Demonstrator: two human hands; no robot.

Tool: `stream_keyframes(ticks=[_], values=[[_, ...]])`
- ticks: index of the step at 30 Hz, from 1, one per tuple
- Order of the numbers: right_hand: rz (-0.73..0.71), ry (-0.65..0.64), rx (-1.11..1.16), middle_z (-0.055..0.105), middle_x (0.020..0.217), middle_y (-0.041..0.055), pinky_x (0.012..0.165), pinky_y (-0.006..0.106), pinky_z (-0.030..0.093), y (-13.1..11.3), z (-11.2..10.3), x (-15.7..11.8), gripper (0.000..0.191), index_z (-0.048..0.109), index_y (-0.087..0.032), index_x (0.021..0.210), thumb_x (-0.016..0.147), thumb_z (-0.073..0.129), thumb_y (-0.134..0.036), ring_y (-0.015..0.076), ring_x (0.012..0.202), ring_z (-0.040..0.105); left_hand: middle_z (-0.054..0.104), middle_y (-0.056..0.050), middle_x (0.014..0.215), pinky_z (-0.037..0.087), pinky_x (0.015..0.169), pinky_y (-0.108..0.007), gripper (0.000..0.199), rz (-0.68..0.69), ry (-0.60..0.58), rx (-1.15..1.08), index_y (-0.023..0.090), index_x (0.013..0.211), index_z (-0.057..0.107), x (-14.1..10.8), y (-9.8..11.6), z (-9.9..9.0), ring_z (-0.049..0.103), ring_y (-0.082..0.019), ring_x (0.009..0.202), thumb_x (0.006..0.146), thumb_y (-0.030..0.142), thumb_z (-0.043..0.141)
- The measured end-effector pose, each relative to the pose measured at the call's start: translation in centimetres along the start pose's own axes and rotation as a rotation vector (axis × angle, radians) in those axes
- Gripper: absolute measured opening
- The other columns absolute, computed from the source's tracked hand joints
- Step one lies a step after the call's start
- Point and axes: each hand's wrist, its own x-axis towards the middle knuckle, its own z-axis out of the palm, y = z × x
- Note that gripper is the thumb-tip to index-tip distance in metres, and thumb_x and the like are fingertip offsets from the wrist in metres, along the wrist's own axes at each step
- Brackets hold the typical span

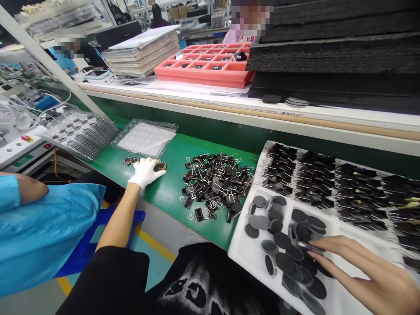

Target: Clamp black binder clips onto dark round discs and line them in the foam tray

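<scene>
My left hand (144, 173), in a white glove, rests low over the green bench with thumb and forefinger spread. A small round part (160, 166) with a dark rim and amber middle lies at those fingertips; I cannot make out a firm grip on it. Similar round parts (128, 161) lie just left of the fingers. My bare right hand (364, 267) pinches a grey disc (310, 247), seen edge-on, between thumb and fingers. Below it, many loose dark grey discs (288, 262) fill compartments of a white foam tray (241, 238).
Black binder clips (216, 183) are heaped mid-bench, with rows of clipped pieces (354, 192) at the right. Clear plastic trays (144, 136) lie at the left. On the shelf (203, 100) stand a red compartment tray (203, 76) and black foam stacks (334, 57). A blue-clothed person (49, 227) is at left.
</scene>
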Motion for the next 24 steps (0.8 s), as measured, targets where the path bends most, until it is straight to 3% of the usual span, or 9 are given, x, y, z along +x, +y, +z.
stream_keyframes(ticks=[3, 10, 12, 15, 19, 22, 24], values=[[0.013, 0.009, 0.090, 0.075, 0.102, 0.0042, 0.053, 0.037, 0.061, -2.2, 0.6, 1.6, 0.014, 0.075, -0.038, 0.104, 0.090, 0.071, -0.040, 0.0293, 0.083, 0.075, 0.066, -0.015, 0.127, 0.031, 0.106, -0.050, 0.053, 0.058, -0.019, -0.024, 0.023, 0.120, 0.070, -0.3, 1.6, 0.3, 0.049, -0.039, 0.126, 0.083, 0.061, 0.064], [0.022, -0.055, 0.297, 0.074, 0.102, 0.0056, 0.073, 0.037, 0.062, -5.0, 2.9, 4.9, 0.016, 0.076, -0.035, 0.107, 0.093, 0.071, -0.028, 0.0255, 0.089, 0.073, 0.060, -0.018, 0.138, 0.039, 0.107, -0.049, 0.068, 0.123, -0.032, -0.107, 0.021, 0.141, 0.057, 0.8, 3.4, 0.2, 0.055, -0.039, 0.128, 0.086, 0.059, 0.061], [0.144, -0.050, 0.401, 0.074, 0.102, 0.0066, 0.071, 0.037, 0.062, -5.4, 3.7, 5.6, 0.014, 0.077, -0.032, 0.106, 0.093, 0.072, -0.035, 0.0241, 0.084, 0.072, 0.064, -0.015, 0.132, 0.043, 0.105, -0.041, 0.060, 0.151, -0.061, -0.142, 0.021, 0.134, 0.062, 1.3, 3.5, 0.3, 0.060, -0.033, 0.122, 0.087, 0.058, 0.060], [0.420, -0.041, 0.641, 0.076, 0.098, 0.0084, 0.071, 0.038, 0.064, -5.8, 4.8, 6.2, 0.028, 0.076, -0.026, 0.109, 0.090, 0.074, -0.048, 0.0237, 0.080, 0.073, 0.069, -0.013, 0.120, 0.049, 0.098, -0.034, 0.054, 0.144, -0.064, -0.194, 0.016, 0.121, 0.066, 1.6, 4.0, 0.7, 0.066, -0.028, 0.113, 0.084, 0.055, 0.065], [0.641, -0.043, 0.865, 0.076, 0.082, 0.0063, 0.073, 0.039, 0.064, -5.4, 5.6, 6.1, 0.044, 0.075, -0.022, 0.110, 0.082, 0.081, -0.055, 0.0228, 0.072, 0.072, 0.070, -0.015, 0.121, 0.051, 0.094, -0.035, 0.044, 0.057, 0.029, -0.263, 0.015, 0.117, 0.064, 0.9, 5.1, 1.3, 0.068, -0.029, 0.109, 0.090, 0.051, 0.059], [0.660, -0.014, 0.929, 0.076, 0.080, 0.0052, 0.075, 0.039, 0.063, -5.0, 5.8, 5.8, 0.044, 0.074, -0.021, 0.110, 0.082, 0.082, -0.054, 0.0219, 0.071, 0.072, 0.070, -0.015, 0.123, 0.050, 0.101, -0.037, 0.038, -0.023, 0.156, -0.312, 0.014, 0.123, 0.060, -0.5, 6.7, 0.6, 0.068, -0.027, 0.114, 0.102, 0.038, 0.038], [0.615, -0.015, 0.951, 0.075, 0.083, 0.0049, 0.077, 0.039, 0.063, -5.2, 6.0, 5.6, 0.039, 0.075, -0.022, 0.111, 0.085, 0.081, -0.050, 0.0214, 0.074, 0.072, 0.071, -0.013, 0.117, 0.054, 0.096, -0.035, 0.043, -0.082, 0.302, -0.444, 0.013, 0.131, 0.054, -2.3, 8.8, -0.8, 0.072, -0.022, 0.102, 0.106, 0.038, 0.030]])
